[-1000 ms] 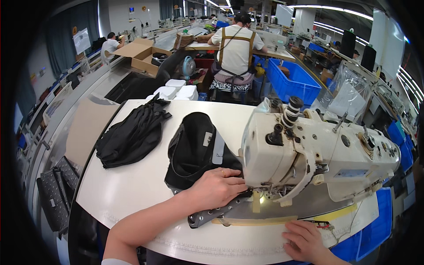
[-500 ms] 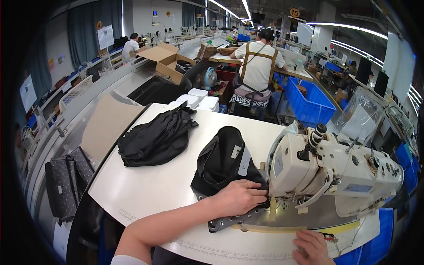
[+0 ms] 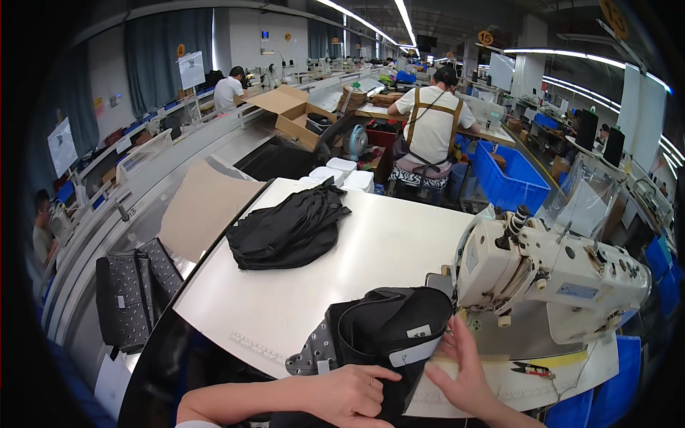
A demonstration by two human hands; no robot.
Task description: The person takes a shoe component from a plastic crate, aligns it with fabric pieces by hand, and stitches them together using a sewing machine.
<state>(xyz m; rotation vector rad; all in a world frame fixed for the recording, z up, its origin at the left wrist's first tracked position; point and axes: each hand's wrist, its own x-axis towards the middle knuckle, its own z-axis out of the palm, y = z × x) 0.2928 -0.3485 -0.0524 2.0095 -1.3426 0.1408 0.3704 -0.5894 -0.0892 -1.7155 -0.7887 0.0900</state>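
A black fabric bag (image 3: 378, 314), with a white label inside and a grey eyelet-studded panel (image 3: 314, 349), lies near the table's front edge, clear of the sewing machine's needle. My left hand (image 3: 349, 392) grips its near edge, fingers curled and the index finger laid along the cloth. With fingers stretched and thumb apart, my right hand (image 3: 464, 371) touches the bag's right side. A pale strip (image 3: 414, 353) shows on the bag between my hands. The white sewing machine (image 3: 499, 264) stands just beyond, to the right. Red-handled thread snips (image 3: 531, 369) rest right of my right hand.
A heap of black fabric pieces (image 3: 285, 227) lies on the white table (image 3: 385, 235). Grey eyelet-studded pieces (image 3: 135, 292) hang or lie at left, beside a beige sheet (image 3: 203, 210). Beyond are a blue crate (image 3: 510, 178), a cardboard box (image 3: 300, 118) and a seated person (image 3: 432, 121).
The bag has come away from the needle toward me and turned. My left hand has moved nearer and down; my right hand has risen from the table edge to the bag.
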